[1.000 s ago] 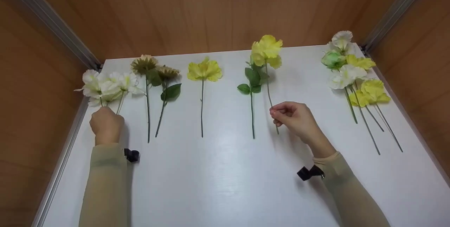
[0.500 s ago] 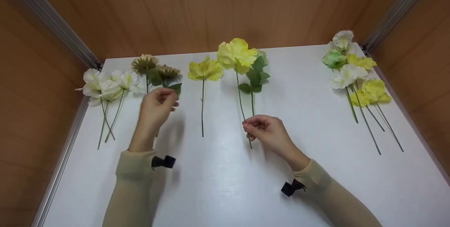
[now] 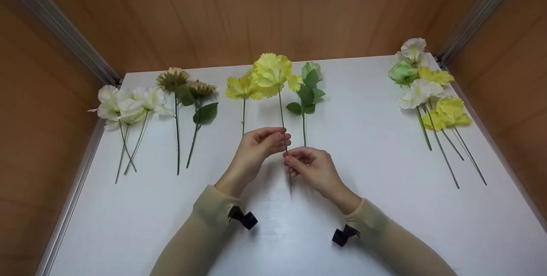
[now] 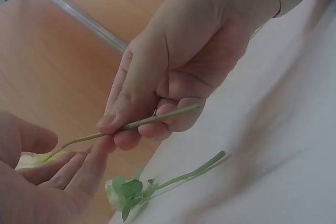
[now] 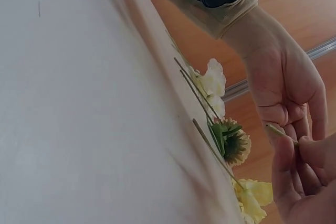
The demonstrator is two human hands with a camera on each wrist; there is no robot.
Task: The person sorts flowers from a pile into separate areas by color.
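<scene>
My right hand (image 3: 315,169) pinches the thin stem of a yellow flower (image 3: 272,73) between thumb and fingertips, low on the stem. The flower is lifted off the table with its bloom toward the back. Just above that pinch, my left hand (image 3: 258,145) has its fingers against or behind the stem. In the left wrist view the left thumb (image 4: 34,137) stands apart from the left fingers, and the stem passes between them. A second yellow flower (image 3: 240,87) lies behind the left hand, partly hidden. A green rose (image 3: 306,94) with leafy stem lies behind the right hand.
White flowers (image 3: 128,103) with crossed stems lie at the left of the white table (image 3: 273,242). Two beige flowers (image 3: 173,81) lie beside them. A mixed group of white, green and yellow flowers (image 3: 427,92) lies at the right. Wooden walls (image 3: 273,11) enclose the back and sides.
My left hand has left the white flowers and moved right to the held yellow flower's stem. The right hand has carried that flower left, from beside the green rose to near the other yellow flower.
</scene>
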